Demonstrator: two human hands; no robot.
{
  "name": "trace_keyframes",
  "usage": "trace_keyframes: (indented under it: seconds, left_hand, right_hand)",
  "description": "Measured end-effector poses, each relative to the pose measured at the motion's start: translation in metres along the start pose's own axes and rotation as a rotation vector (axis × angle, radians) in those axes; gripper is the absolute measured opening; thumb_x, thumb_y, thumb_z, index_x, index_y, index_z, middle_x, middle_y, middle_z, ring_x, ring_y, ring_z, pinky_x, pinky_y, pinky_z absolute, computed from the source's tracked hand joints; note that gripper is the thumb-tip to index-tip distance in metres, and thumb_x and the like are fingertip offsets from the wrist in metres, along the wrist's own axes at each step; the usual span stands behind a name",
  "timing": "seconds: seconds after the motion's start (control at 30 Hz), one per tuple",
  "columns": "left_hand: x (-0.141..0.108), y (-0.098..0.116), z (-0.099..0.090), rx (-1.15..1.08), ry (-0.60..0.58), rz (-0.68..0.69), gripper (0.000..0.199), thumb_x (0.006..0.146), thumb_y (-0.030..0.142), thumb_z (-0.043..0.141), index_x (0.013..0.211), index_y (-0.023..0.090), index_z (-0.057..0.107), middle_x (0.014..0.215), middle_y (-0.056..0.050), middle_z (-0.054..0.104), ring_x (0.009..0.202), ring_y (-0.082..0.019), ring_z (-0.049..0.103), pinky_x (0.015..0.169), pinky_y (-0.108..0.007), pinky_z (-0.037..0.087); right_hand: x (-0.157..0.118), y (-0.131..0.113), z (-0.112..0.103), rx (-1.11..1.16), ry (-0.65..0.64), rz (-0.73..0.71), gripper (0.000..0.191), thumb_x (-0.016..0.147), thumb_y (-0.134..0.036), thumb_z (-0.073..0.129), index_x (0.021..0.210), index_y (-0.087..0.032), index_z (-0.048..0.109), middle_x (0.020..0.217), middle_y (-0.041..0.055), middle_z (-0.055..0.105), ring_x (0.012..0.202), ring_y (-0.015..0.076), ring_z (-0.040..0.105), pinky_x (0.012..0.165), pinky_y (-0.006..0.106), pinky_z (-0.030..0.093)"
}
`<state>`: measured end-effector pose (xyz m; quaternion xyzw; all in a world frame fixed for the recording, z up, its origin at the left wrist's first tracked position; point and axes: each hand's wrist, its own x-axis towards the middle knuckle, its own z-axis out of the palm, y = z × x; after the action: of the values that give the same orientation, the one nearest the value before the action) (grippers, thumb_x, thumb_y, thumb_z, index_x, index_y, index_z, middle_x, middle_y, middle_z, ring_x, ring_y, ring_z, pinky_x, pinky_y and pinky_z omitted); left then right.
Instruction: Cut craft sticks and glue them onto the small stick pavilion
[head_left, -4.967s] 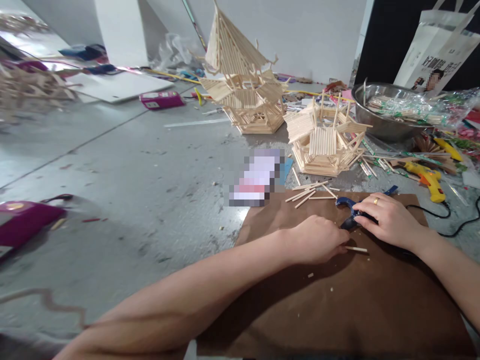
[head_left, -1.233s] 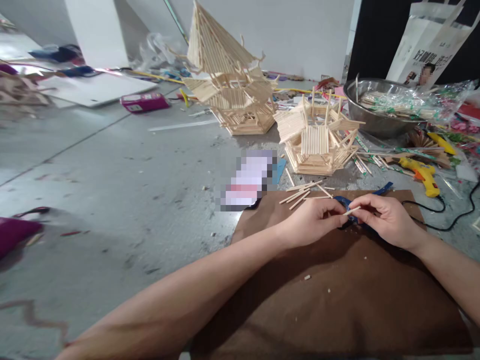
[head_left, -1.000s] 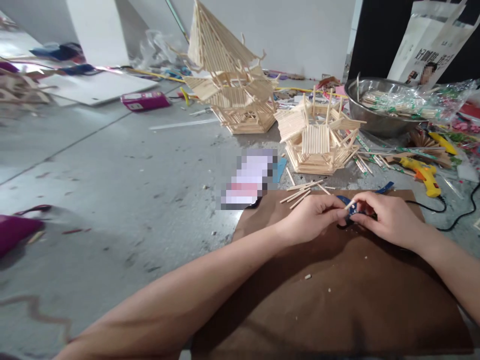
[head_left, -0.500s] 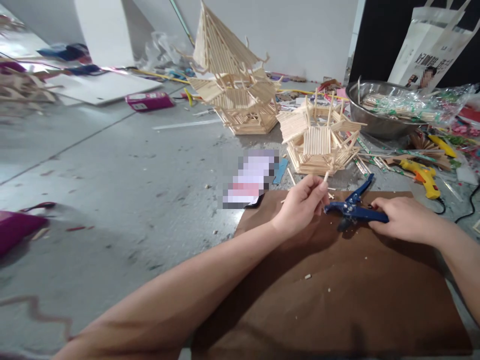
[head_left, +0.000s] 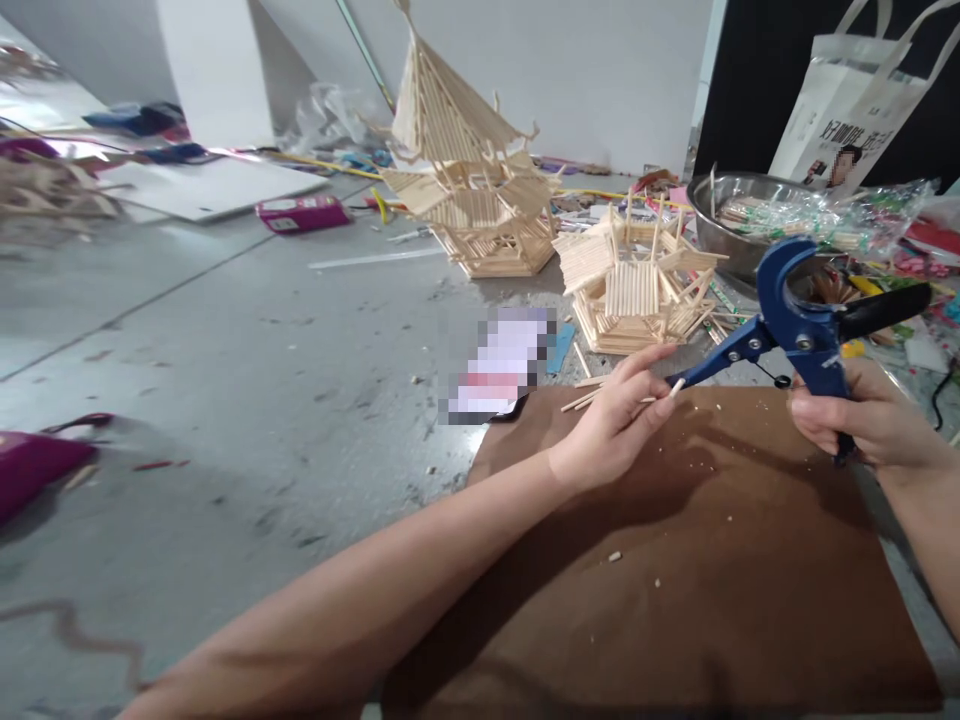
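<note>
Left hand [head_left: 616,428]: thumb and fingers pinched on pale, slim wooden stick [head_left: 677,387], blunt tip showing, above brown sheet [head_left: 660,640]. Right hand [head_left: 862,412]: fingers curled round blue pipe cutter [head_left: 750,343], handles spread, hooked head up.

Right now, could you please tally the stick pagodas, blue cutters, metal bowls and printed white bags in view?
Stick pagodas: 2, one taller than the other
Blue cutter: 1, in the right hand
Metal bowl: 1
Printed white bag: 1
Total: 5
</note>
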<state>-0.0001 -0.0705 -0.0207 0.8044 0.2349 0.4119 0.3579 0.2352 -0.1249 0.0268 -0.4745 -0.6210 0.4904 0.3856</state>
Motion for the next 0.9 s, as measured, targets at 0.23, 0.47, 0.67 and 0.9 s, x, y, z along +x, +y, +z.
trace_keyframes:
  seconds: [0.23, 0.47, 0.67, 0.9]
  left_hand:
    - [0.0, 0.004, 0.001, -0.006, -0.037, -0.085, 0.015, 0.086, 0.024, 0.038, 0.073, 0.017, 0.041, 0.082, -0.004, 0.052, 0.072, -0.011, 0.046, 0.067, -0.025, 0.039]
    - [0.001, 0.016, 0.001, -0.057, -0.104, -0.141, 0.016, 0.085, 0.025, 0.036, 0.073, 0.017, 0.041, 0.071, -0.001, 0.046, 0.065, -0.01, 0.042, 0.062, -0.024, 0.038]
    - [-0.001, 0.029, 0.004, -0.122, -0.242, -0.071, 0.015, 0.085, 0.023, 0.038, 0.074, 0.016, 0.046, 0.075, -0.004, 0.051, 0.068, -0.011, 0.046, 0.066, -0.025, 0.04]
    - [0.002, 0.021, -0.008, -0.202, -0.019, -0.23, 0.018, 0.084, 0.028, 0.042, 0.085, 0.014, 0.053, 0.08, -0.006, 0.06, 0.074, -0.013, 0.054, 0.071, -0.027, 0.044]
  right_hand:
    - [0.011, 0.004, 0.017, 0.055, 0.217, 0.095, 0.019, 0.067, -0.037, 0.06, 0.072, -0.02, 0.057, 0.067, 0.0009, 0.06, 0.051, 0.0109, 0.053, 0.046, 0.025, 0.042]
    - [0.012, 0.004, 0.028, 0.344, 0.038, -0.002, 0.028, 0.062, -0.031, 0.05, 0.089, -0.028, 0.058, 0.122, 0.0018, 0.051, 0.107, 0.0251, 0.05, 0.087, 0.044, 0.042]
    - [0.006, -0.003, 0.039, 0.46, 0.03, -0.127, 0.053, 0.062, -0.028, 0.049, 0.114, -0.031, 0.048, 0.12, 0.0038, 0.051, 0.112, 0.0266, 0.046, 0.096, 0.048, 0.032]
    - [0.002, -0.008, 0.029, 0.369, 0.157, -0.14, 0.042, 0.068, -0.034, 0.054, 0.11, -0.03, 0.052, 0.096, 0.0034, 0.05, 0.086, 0.0197, 0.054, 0.088, 0.042, 0.042]
